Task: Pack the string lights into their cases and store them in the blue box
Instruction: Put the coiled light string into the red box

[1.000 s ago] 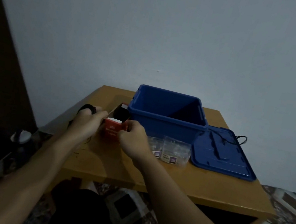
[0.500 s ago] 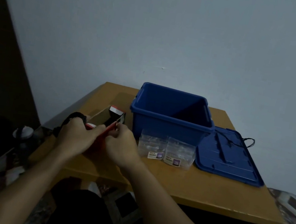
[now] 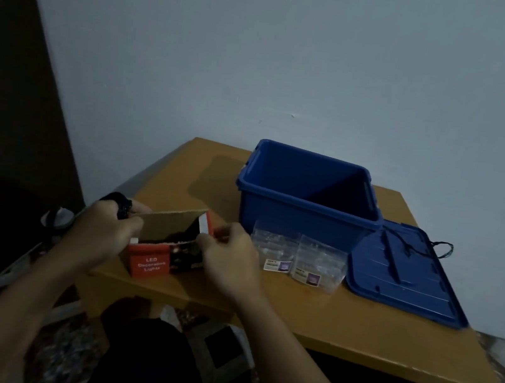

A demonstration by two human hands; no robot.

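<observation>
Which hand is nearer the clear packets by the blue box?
Right. The right hand sits just left of the clear packets; the left hand grips the red carton's far end.

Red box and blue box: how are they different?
The red box is small; the blue box is much bigger. The red box has words printed on it; the blue box is plain. The left hand and right hand hold the red box; nobody touches the blue box. Both are open on top.
</observation>
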